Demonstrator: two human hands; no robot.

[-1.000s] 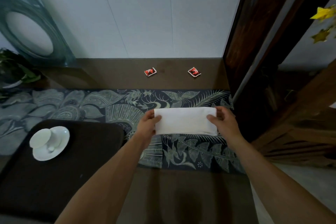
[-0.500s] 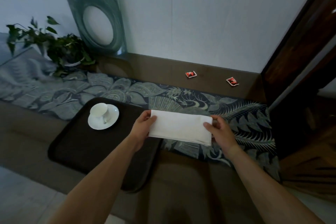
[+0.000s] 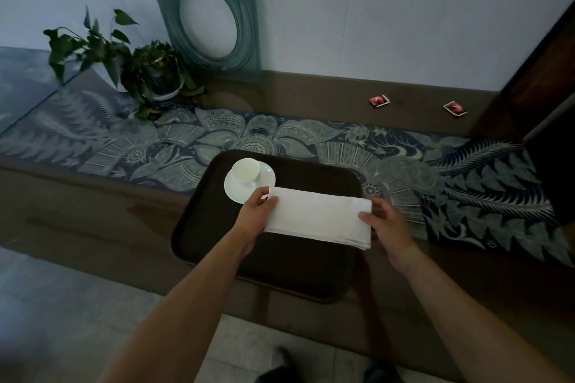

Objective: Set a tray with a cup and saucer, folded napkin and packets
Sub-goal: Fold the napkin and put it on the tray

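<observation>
The folded napkin [image 3: 319, 219] was held over the dark tray [image 3: 199, 236], stretched between both hands: the left hand [image 3: 253, 221] pinched its left end, thumb on top, and the right hand [image 3: 387, 227] gripped its right end, fingers [image 3: 367, 216] curled over the upper face. Whether the napkin already touched the tray could not be told; it seemed to hang just above it. The white cup [image 3: 245, 169] sat on its saucer [image 3: 264, 179] in the tray's far left corner, and the napkin's left end lay just beside the saucer rim, perhaps overlapping it. That closeness looked like the main risk: set down at this spot, the cloth or the left knuckles could nudge the saucer and tip the cup. The loose layers at the right end might also splay open on release and spoil the fold. The tray's near edge appeared to overhang the bench [image 3: 93, 211], so a heavy press there could rock it. Two red packets [image 3: 379, 100] [image 3: 455, 109] lay at the back of the bench, well apart from the tray, not yet collected.
</observation>
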